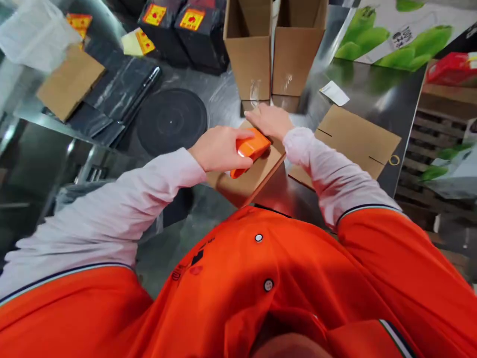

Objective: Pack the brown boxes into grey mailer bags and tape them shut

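- On my feed, the orange plastic hand tool (251, 150) sits on top of a flat cardboard piece (250, 178), near the piece's far edge; I can't make out what kind of tool it is.
- My left hand (218, 148) is wrapped around the tool from the near side, with the fingers curled over its top and gripping it.
- My right hand (270, 122) lies open and flat on the far end of the cardboard piece, fingers extended, just beside the tool.
- The cardboard piece rests on the steel table (233, 97) and is tilted slightly, with one corner pointing toward me.
- Just beyond my right hand stand two open cardboard boxes (249, 52), side by side and upright; something clear is blurred against their lower fronts.
- To the right, a second cardboard sheet (352, 141) with black marks lies flat, with a white label (334, 93) beyond it.
- To the left are a round black disc (171, 122), a stack of black plastic bags (115, 87) and a loose cardboard sheet (70, 82).
- Along the far side, I see black boxes with yellow-and-red labels (190, 30) and a carton printed with green fruit (395, 35).
- Off the right edge of the table is a wooden pallet (428, 171).
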Tool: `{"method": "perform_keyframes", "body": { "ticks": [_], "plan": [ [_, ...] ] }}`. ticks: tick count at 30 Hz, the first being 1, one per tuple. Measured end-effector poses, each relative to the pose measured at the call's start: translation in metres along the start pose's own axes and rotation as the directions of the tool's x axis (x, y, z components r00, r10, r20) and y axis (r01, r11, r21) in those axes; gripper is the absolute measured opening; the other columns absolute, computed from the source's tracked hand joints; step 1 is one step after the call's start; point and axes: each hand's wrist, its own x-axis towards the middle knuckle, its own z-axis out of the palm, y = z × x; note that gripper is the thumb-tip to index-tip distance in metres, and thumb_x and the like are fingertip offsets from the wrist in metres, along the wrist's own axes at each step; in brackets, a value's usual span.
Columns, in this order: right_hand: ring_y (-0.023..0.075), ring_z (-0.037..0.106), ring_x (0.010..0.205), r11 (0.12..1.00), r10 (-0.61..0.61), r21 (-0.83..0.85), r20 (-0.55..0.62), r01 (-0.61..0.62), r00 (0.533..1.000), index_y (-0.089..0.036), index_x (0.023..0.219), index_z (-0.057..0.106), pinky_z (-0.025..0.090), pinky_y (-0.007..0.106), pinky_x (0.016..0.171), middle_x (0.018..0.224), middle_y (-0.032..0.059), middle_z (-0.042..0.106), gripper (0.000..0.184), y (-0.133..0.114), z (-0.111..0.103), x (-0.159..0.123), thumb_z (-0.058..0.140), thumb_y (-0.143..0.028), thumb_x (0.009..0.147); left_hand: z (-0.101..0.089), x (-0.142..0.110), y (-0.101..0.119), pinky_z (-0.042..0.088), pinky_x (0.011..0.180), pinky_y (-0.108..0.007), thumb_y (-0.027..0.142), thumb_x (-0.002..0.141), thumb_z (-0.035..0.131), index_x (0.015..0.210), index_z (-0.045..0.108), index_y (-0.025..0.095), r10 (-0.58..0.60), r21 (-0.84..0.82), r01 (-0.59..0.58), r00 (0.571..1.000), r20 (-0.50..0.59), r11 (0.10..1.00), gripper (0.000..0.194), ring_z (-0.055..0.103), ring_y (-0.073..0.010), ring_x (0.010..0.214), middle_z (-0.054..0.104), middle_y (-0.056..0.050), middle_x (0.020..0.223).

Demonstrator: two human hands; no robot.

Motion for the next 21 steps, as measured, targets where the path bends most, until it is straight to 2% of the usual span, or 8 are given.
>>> {"method": "perform_keyframes", "body": {
  "ticks": [2, 4, 7, 10, 12, 15, 18, 21],
  "plan": [
    [0.0379, 0.068, 0.131, 0.996, 0.045, -0.077, -0.045, -0.048, 0.998, -0.002, 0.132, 0.063, 0.048, 0.058, 0.118, 0.129, 0.0266, 0.070, 0.078, 0.000, 0.006, -0.002, 0.034, -0.071, 0.113, 0.010, -0.036, -0.019, 0.055, 0.087, -0.035, 0.044, 0.077, 0.071, 0.144, 0.075, 0.025, -0.028, 0.001, 0.028, 0.999, 0.037, 1.000, 0.070, 0.078, -0.0324, 0.092, 0.079, -0.003, 0.097],
    [0.0353, 0.068, 0.132, 0.988, 0.069, -0.131, -0.062, -0.076, 0.996, -0.002, 0.130, 0.064, 0.047, 0.057, 0.118, 0.130, 0.0279, 0.070, 0.078, 0.000, 0.005, -0.008, 0.032, -0.071, 0.114, 0.032, -0.091, -0.044, 0.054, 0.079, -0.035, 0.046, 0.076, 0.071, 0.150, 0.071, 0.028, -0.057, 0.001, 0.057, 0.996, 0.063, 0.998, 0.076, 0.077, -0.0323, 0.082, 0.078, -0.003, 0.089],
    [0.0329, 0.068, 0.131, 0.980, 0.084, -0.177, -0.070, -0.096, 0.994, 0.000, 0.129, 0.066, 0.046, 0.057, 0.119, 0.134, 0.0314, 0.070, 0.077, -0.001, 0.000, -0.012, 0.031, -0.068, 0.115, 0.087, -0.176, -0.083, 0.052, 0.069, -0.037, 0.050, 0.077, 0.070, 0.154, 0.069, 0.029, -0.088, -0.004, 0.089, 0.992, 0.092, 0.996, 0.080, 0.076, -0.0341, 0.076, 0.080, -0.005, 0.087],
    [0.0336, 0.069, 0.130, 0.966, 0.122, -0.220, -0.075, -0.136, 0.990, -0.007, 0.124, 0.070, 0.048, 0.059, 0.117, 0.136, 0.0290, 0.071, 0.072, -0.001, -0.001, -0.009, 0.031, -0.067, 0.115, 0.143, -0.215, -0.104, 0.054, 0.066, -0.038, 0.046, 0.075, 0.072, 0.149, 0.074, 0.026, -0.151, -0.013, 0.154, 0.980, 0.133, 0.988, 0.076, 0.079, -0.0365, 0.083, 0.083, -0.010, 0.099],
    [0.0339, 0.069, 0.131, 0.958, 0.136, -0.244, -0.082, -0.152, 0.987, -0.010, 0.124, 0.070, 0.047, 0.060, 0.117, 0.136, 0.0272, 0.071, 0.072, 0.000, -0.002, -0.007, 0.028, -0.068, 0.114, 0.168, -0.203, -0.102, 0.057, 0.071, -0.038, 0.042, 0.080, 0.070, 0.155, 0.069, 0.024, -0.156, -0.025, 0.160, 0.979, 0.131, 0.987, 0.076, 0.080, -0.0366, 0.089, 0.083, -0.012, 0.106],
    [0.0326, 0.067, 0.133, 0.954, 0.135, -0.257, -0.102, -0.157, 0.986, -0.006, 0.126, 0.069, 0.045, 0.056, 0.119, 0.136, 0.0294, 0.070, 0.075, 0.001, -0.004, -0.008, 0.025, -0.066, 0.115, 0.188, -0.152, -0.084, 0.058, 0.080, -0.039, 0.040, 0.088, 0.066, 0.155, 0.068, 0.018, -0.099, -0.044, 0.106, 0.985, 0.138, 0.993, 0.070, 0.080, -0.0361, 0.100, 0.081, -0.016, 0.112],
    [0.0321, 0.067, 0.133, 0.946, 0.134, -0.279, -0.128, -0.165, 0.983, -0.007, 0.123, 0.069, 0.045, 0.053, 0.118, 0.136, 0.0291, 0.070, 0.072, 0.000, -0.005, -0.009, 0.026, -0.064, 0.116, 0.202, -0.109, -0.067, 0.058, 0.086, -0.032, 0.032, 0.086, 0.064, 0.112, 0.085, 0.011, -0.055, -0.095, 0.080, 0.970, 0.238, 0.992, 0.039, 0.080, -0.0296, 0.106, 0.082, -0.013, 0.103],
    [0.0302, 0.068, 0.130, 0.940, 0.166, -0.278, -0.139, -0.200, 0.976, -0.008, 0.118, 0.070, 0.046, 0.049, 0.116, 0.133, 0.0278, 0.072, 0.071, -0.003, -0.002, -0.006, 0.027, -0.064, 0.116, 0.216, -0.088, -0.063, 0.057, 0.078, -0.028, 0.024, 0.078, 0.072, 0.079, 0.082, 0.010, -0.127, -0.143, 0.167, 0.959, 0.252, 0.975, 0.017, 0.080, -0.0250, 0.092, 0.080, -0.010, 0.083]
  ]
}}
